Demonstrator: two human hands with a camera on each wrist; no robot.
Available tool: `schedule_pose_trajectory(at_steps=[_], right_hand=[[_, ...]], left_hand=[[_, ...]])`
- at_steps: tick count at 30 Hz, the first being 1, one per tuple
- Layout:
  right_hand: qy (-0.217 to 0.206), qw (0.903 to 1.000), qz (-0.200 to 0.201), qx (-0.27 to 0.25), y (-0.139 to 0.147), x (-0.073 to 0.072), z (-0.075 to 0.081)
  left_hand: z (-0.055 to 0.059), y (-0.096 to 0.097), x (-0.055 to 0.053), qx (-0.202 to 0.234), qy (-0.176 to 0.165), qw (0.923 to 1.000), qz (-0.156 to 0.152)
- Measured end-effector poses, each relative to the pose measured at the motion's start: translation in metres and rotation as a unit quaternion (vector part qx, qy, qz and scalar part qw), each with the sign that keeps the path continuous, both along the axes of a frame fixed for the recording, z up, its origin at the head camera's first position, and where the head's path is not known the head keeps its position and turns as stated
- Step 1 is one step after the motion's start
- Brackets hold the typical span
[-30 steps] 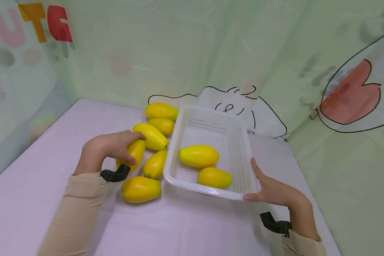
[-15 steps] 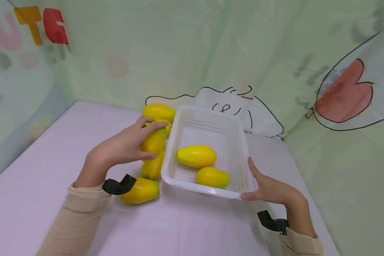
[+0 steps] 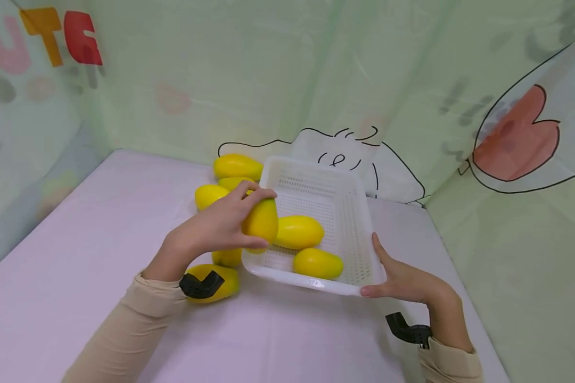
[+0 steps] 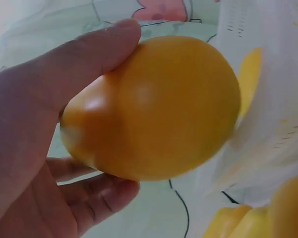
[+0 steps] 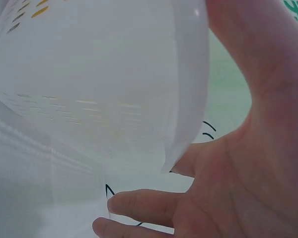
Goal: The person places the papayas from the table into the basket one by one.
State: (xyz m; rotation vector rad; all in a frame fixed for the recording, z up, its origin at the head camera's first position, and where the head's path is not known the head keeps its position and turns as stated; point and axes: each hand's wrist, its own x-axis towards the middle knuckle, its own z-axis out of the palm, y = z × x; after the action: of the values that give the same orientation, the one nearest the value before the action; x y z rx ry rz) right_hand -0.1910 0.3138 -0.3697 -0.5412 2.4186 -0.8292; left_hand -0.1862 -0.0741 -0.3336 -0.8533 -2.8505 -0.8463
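In the head view my left hand [image 3: 211, 226] grips a yellow papaya [image 3: 263, 221], thumb on one side and fingers on the other. The fruit overlaps the left rim of a white perforated plastic basket [image 3: 335, 205]. Inside the basket lie two more papayas, one in the middle [image 3: 301, 232] and one near the front rim [image 3: 318, 264]. My right hand [image 3: 409, 279] holds the basket by its near right corner. In the right wrist view, its thumb reaches up along the rim [image 5: 192, 74], while the other fingers [image 5: 144, 206] spread below and beside the wall.
Left of the basket, several papayas lie on the pale cloth-covered table [image 3: 306, 340]: one at the back [image 3: 237, 167], one behind my left hand [image 3: 208, 196], one in front [image 3: 227, 287]. A printed pale green curtain [image 3: 249, 69] stands behind the basket.
My left hand has lifted a papaya from the group on the table and carried it rightward to the basket's left rim. The right hand keeps its hold on the basket.
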Motion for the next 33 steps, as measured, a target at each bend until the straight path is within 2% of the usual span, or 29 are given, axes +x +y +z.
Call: schedule_pose_trajectory(at_steps=[7, 13, 23, 27, 33], right_hand=[[0.003, 1.0000, 0.002, 0.003, 0.001, -0.001, -0.001], [0.004, 1.0000, 0.002, -0.002, 0.001, -0.001, -0.002], [0.004, 1.0000, 0.001, -0.002, -0.001, 0.000, -0.001], [0.008, 0.9999, 0.007, 0.005, -0.001, 0.000, 0.001], [0.002, 1.0000, 0.004, 0.000, 0.001, -0.001, 0.001]], left_hand=[[-0.011, 0.014, -0.002, -0.022, -0.009, 0.9994, -0.026], [-0.016, 0.020, -0.002, -0.049, -0.033, 0.9963, -0.062], [-0.026, 0.020, -0.008, -0.043, -0.050, 0.9906, -0.120], [-0.031, 0.023, -0.010, -0.048, -0.050, 0.9920, -0.106], [-0.041, 0.037, -0.012, -0.083, -0.038, 0.9931, -0.073]])
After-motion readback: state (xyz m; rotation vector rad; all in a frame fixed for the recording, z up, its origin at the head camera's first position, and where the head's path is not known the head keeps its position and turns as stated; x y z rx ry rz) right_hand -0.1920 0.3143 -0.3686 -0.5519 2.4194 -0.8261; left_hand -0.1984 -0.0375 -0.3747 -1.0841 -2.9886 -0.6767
